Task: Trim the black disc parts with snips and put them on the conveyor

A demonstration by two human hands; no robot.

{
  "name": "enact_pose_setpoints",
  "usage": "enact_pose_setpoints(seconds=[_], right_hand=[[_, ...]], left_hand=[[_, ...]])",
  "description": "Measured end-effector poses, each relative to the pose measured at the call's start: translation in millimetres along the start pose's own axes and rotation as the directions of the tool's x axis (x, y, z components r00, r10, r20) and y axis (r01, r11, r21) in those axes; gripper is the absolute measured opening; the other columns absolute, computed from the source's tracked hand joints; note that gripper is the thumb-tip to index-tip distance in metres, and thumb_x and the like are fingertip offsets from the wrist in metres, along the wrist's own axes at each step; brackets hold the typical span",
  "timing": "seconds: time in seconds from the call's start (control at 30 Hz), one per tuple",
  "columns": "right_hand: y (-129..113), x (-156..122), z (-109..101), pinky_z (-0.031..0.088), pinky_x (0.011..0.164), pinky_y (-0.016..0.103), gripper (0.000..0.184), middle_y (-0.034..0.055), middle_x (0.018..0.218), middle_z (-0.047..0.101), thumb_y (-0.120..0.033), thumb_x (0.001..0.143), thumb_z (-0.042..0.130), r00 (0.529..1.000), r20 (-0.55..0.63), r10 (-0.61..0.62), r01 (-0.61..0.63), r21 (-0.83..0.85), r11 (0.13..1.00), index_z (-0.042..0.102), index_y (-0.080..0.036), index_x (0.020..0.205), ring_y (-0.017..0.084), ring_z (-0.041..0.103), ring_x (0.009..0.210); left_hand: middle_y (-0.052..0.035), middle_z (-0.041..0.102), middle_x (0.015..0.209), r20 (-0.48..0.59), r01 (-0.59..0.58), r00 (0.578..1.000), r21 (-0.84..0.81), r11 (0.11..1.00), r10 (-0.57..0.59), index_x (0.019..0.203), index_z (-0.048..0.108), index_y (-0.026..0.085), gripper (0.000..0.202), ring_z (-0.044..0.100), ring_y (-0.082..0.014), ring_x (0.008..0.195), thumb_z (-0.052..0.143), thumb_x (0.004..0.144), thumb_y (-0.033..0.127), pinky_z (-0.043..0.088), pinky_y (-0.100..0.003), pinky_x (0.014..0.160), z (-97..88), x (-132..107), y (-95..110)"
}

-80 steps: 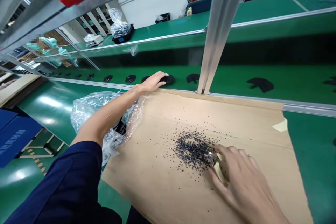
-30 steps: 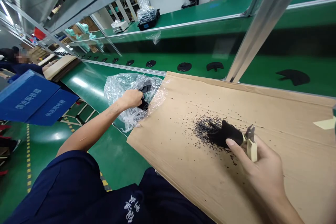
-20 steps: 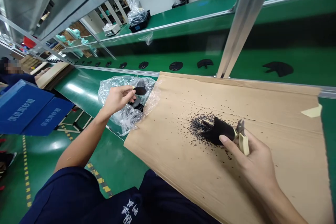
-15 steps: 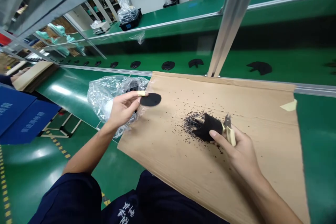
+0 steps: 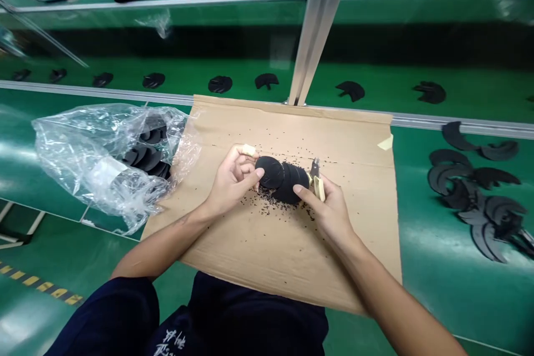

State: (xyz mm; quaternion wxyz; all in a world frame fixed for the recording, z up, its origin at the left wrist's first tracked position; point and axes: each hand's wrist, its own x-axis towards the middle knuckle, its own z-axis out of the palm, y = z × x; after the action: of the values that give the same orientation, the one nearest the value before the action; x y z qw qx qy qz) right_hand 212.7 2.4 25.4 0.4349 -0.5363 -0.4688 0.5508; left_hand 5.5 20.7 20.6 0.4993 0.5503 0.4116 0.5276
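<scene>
Pinched between thumb and fingers of my left hand (image 5: 237, 177) is a round black disc (image 5: 270, 171), held over the cardboard. My right hand (image 5: 329, 203) grips a curved black piece (image 5: 288, 184) with a notch, its thumb on top. The same hand also keeps a small pair of nippers (image 5: 315, 173) with pale yellow handles, tips pointing away from me. The disc's edge meets or overlaps the curved piece; whether they touch is unclear. Pale tape wraps a left fingertip. Small black scraps (image 5: 267, 206) lie scattered on the cardboard below.
A brown cardboard sheet (image 5: 250, 256) covers the green bench. On the left, a clear plastic bag (image 5: 83, 133) holds several black discs (image 5: 144, 157). Loose black curved pieces (image 5: 471, 178) pile up at right. A metal post (image 5: 319, 28) rises behind the cardboard, with black parts (image 5: 220, 84) lined up beyond.
My left hand has brought the disc rightward to the curved piece in my right hand. The view has swung right, showing the pile of black pieces at right.
</scene>
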Motion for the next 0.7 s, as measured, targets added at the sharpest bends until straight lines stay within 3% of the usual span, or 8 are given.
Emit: enact_pose_setpoints(seconds=[0.13,0.3,0.4,0.47,0.53,0.63,0.7], right_hand=[[4.5,0.2,-1.3,0.029,0.057,0.027,0.040,-0.0075,0.063,0.030,-0.043,0.077,0.078,1.000,-0.006,-0.011,0.011,-0.031,0.999,0.044,-0.023,0.069,0.010,0.029,0.060],[7.8,-1.5,-2.3,0.030,0.057,0.028,0.037,-0.0065,0.066,0.034,-0.044,0.078,0.079,1.000,-0.007,0.010,-0.010,-0.006,1.000,0.049,-0.023,0.072,0.011,0.031,0.061],[9.9,-2.2,-3.3,0.032,0.058,0.028,0.036,-0.0062,0.065,0.036,-0.046,0.079,0.078,0.999,-0.033,0.001,-0.002,-0.029,1.000,0.052,-0.023,0.074,0.011,0.032,0.061],[10.7,-1.7,-3.9,0.036,0.060,0.029,0.035,-0.0051,0.067,0.041,-0.048,0.081,0.077,0.997,-0.078,-0.021,0.017,-0.058,0.998,0.054,-0.023,0.076,0.012,0.036,0.063],[10.2,-1.2,-3.9,0.037,0.060,0.029,0.035,-0.0048,0.067,0.041,-0.048,0.081,0.077,0.994,-0.105,-0.035,0.024,-0.098,0.995,0.054,-0.023,0.076,0.013,0.037,0.063],[7.9,-1.9,-1.7,0.039,0.059,0.029,0.033,-0.0044,0.065,0.044,-0.049,0.082,0.077,0.999,-0.044,-0.023,0.017,-0.136,0.991,0.056,-0.023,0.078,0.013,0.039,0.062],[6.4,-3.4,0.8,0.045,0.063,0.030,0.031,-0.0020,0.071,0.054,-0.049,0.083,0.076,1.000,0.018,-0.012,0.014,-0.117,0.993,0.060,-0.023,0.084,0.015,0.048,0.066]], left_hand=[[-0.0021,0.062,0.107,0.042,0.058,0.997,0.069,0.996,-0.061,0.133,0.051,0.029,0.045,0.060,-0.0049,0.058,0.069,0.092,0.027,0.055,-0.019,0.050,-5.0,-3.9,-1.5],[-0.0035,0.069,0.093,0.226,-0.135,0.973,0.448,0.884,0.034,0.104,0.071,0.019,0.016,0.064,-0.0127,0.081,0.063,0.091,0.017,0.056,-0.025,0.070,-13.2,-1.3,2.7],[-0.0022,0.072,0.089,0.194,-0.178,0.977,0.500,0.847,0.091,0.099,0.071,0.020,0.012,0.066,-0.0148,0.085,0.069,0.088,0.018,0.056,-0.028,0.077,-15.6,-0.9,0.5],[-0.0020,0.073,0.090,0.099,-0.122,0.991,0.448,0.886,0.086,0.098,0.070,0.020,0.013,0.067,-0.0145,0.085,0.072,0.086,0.020,0.057,-0.028,0.077,-15.0,-2.0,-1.9],[-0.0014,0.072,0.089,0.023,-0.016,1.000,0.290,0.957,0.010,0.099,0.066,0.020,0.016,0.067,-0.0129,0.080,0.074,0.086,0.022,0.058,-0.026,0.073,-12.2,-3.6,-4.1],[-0.0005,0.070,0.086,0.027,0.144,0.989,0.064,0.987,-0.146,0.098,0.059,0.021,0.023,0.067,-0.0111,0.073,0.076,0.085,0.028,0.058,-0.023,0.065,-4.5,-6.5,-6.9],[0.0003,0.068,0.085,0.041,0.192,0.980,0.054,0.980,-0.194,0.094,0.058,0.020,0.024,0.065,-0.0097,0.071,0.077,0.082,0.028,0.056,-0.019,0.060,1.0,-8.6,-8.5]])
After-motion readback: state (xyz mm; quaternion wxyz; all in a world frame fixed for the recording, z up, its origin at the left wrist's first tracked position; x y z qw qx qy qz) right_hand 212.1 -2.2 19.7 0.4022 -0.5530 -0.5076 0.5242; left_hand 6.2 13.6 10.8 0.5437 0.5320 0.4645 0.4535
